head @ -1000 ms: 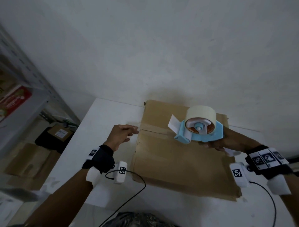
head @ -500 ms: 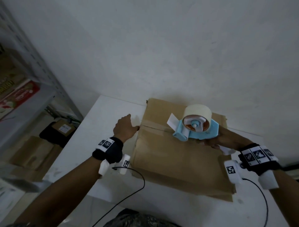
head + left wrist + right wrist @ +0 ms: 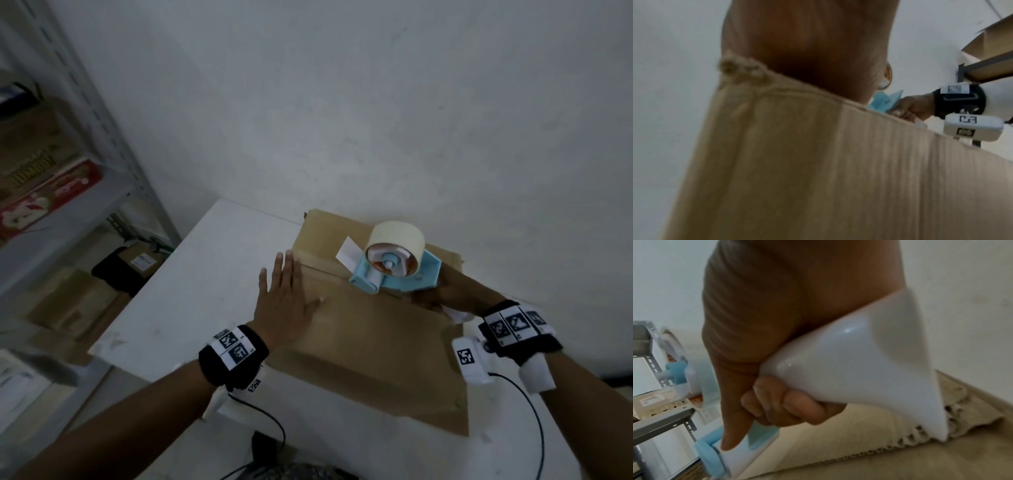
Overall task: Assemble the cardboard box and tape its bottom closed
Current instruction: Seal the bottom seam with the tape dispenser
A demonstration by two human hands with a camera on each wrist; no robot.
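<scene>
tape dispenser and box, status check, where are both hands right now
Left hand flat, pressing the brown cardboard box top. Right hand gripping the white handle of the blue tape dispenser, on the seam. Nothing in the way.

Shelving and stored goods beside a white table

A grey metal shelf rack (image 3: 102, 113) stands at nine o'clock, holding a red printed package (image 3: 48, 202); beneath it, at eight o'clock of the table (image 3: 205, 274), lies a labelled carton (image 3: 142, 262)

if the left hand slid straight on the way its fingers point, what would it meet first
Probably nothing soon. The left hand lies flat on the left edge of the cardboard box, fingers pointing toward the wall. The tape dispenser sits off to the right, so the wall likely comes first; depth is unclear.
</scene>
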